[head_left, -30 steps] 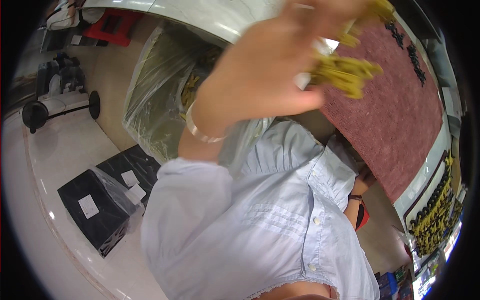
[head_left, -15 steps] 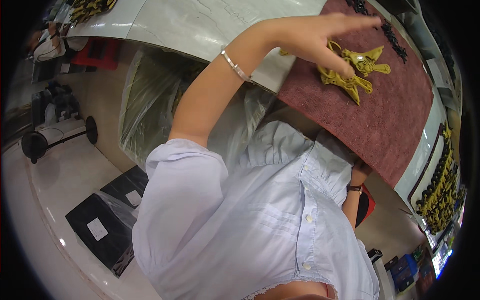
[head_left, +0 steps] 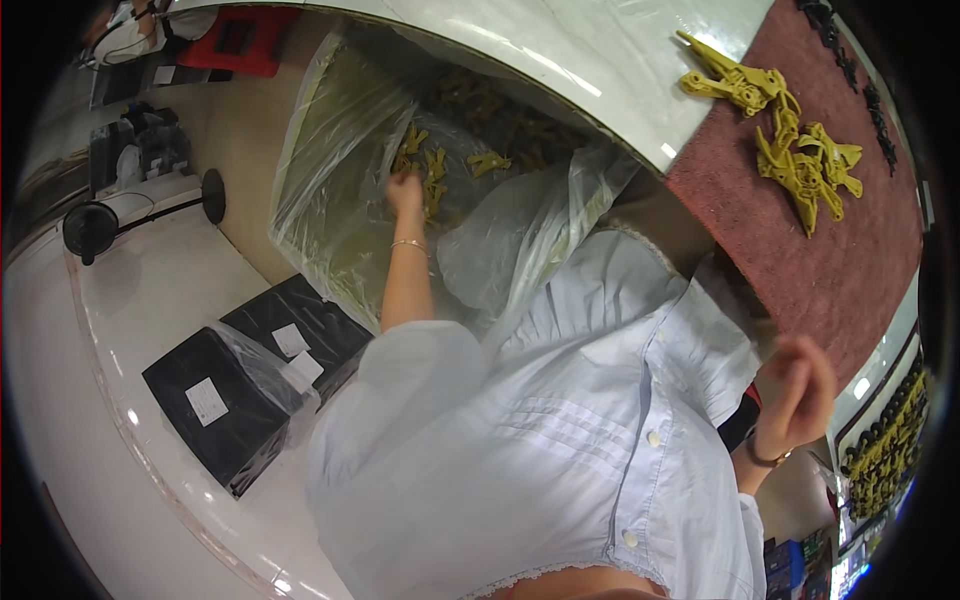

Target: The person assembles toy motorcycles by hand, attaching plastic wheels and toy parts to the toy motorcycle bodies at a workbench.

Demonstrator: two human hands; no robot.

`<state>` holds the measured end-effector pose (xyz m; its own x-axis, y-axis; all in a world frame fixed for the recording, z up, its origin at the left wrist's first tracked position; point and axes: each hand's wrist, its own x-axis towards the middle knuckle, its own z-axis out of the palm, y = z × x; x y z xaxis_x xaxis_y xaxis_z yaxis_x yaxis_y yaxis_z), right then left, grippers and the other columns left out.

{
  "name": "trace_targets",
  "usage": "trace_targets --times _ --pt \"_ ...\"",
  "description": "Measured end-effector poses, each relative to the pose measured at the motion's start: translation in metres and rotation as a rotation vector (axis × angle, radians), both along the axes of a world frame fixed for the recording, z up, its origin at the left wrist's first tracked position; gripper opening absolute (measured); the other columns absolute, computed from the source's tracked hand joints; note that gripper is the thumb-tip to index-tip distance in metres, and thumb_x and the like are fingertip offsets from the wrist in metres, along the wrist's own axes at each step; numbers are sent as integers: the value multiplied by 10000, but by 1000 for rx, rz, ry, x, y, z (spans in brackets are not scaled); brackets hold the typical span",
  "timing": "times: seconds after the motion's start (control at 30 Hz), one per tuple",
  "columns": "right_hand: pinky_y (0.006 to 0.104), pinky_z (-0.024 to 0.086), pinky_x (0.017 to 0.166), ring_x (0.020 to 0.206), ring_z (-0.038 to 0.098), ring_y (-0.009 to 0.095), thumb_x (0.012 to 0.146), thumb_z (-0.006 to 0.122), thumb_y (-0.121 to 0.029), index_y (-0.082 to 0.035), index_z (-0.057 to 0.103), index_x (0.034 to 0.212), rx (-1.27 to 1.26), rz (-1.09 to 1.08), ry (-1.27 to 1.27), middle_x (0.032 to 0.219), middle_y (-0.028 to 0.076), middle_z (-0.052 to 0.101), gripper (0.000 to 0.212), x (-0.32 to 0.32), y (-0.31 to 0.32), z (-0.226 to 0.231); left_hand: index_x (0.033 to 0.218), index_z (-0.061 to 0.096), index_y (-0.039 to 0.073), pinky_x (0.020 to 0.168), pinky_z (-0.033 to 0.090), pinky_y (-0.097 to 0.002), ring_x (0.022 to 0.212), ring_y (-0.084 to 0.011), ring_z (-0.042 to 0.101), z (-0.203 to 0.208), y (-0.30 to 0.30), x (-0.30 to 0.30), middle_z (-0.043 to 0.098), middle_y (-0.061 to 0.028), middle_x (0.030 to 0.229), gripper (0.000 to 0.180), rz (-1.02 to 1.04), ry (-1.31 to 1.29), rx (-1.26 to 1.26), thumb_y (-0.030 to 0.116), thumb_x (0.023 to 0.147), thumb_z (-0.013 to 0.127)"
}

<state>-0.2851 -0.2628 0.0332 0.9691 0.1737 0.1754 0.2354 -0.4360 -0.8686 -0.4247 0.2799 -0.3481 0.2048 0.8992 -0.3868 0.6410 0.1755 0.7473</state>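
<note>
My left hand [head_left: 404, 188] reaches down into a large carton lined with clear plastic [head_left: 310, 190]. Its fingers are closed on yellow plastic parts [head_left: 410, 150], though the fingertips are partly hidden. More yellow parts lie deeper in the carton, in shadow. My right hand [head_left: 798, 395] is raised beside the near edge of the red-brown mat [head_left: 830, 270], slightly blurred, its fingers loosely bent and apart with nothing visible in them. A cluster of yellow plastic parts [head_left: 800, 170] lies on the mat, some reaching onto the pale tabletop [head_left: 600, 60], away from both hands.
Small black parts [head_left: 880, 125] lie in a line at the mat's far side. Rows of yellow-and-black pieces [head_left: 885, 450] stand at the right. Black wrapped boxes [head_left: 220, 410] and a black wheeled base [head_left: 90, 230] are on the floor at left, with a red crate [head_left: 240, 40] farther back.
My left hand has left the parts on the mat and moved down into the carton. My right hand has risen from beneath the table edge. The view has shifted left.
</note>
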Motion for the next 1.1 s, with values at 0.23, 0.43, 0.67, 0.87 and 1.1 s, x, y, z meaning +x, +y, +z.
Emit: trace_targets --times 0.23,0.43,0.67,0.87,1.1 --pt "299 482 814 942 604 244 877 539 25 63 588 1064 -309 -175 -462 1061 186 610 197 51 -18 -41 1432 107 114 1053 309 -431 1280 -399 296 30 -48 22 223 -266 1403 1214 -175 837 -93 453 521 835" --pt "321 472 841 977 595 240 853 573 21 68 618 1019 -616 -178 -477 1079 165 613 179 59 -11 -49 1425 83 110 1025 349 -422 1247 -433 318 -3 -47 26 191 -296 1366 1225 -258 809 -118 422 520 849" --pt "325 472 828 956 602 246 847 597 -22 50 639 997 -696 -224 -516 1045 159 629 172 56 -2 -46 1253 283 62 944 406 -437 1087 -435 431 12 -81 37 273 -257 1216 921 -208 750 40 302 552 831" --pt "329 475 828 943 610 255 843 599 -28 41 647 988 -687 -283 -485 1033 154 634 168 55 -1 -49 1181 337 48 909 420 -431 1035 -441 443 16 -82 25 253 -242 1211 783 -220 670 235 296 598 797" --pt "337 478 837 952 614 258 842 603 -41 34 653 982 -713 -224 -519 1032 151 637 166 57 0 -45 1140 589 32 919 418 -365 1039 -371 478 -1 -47 12 371 -267 1222 662 -410 648 21 383 611 779"
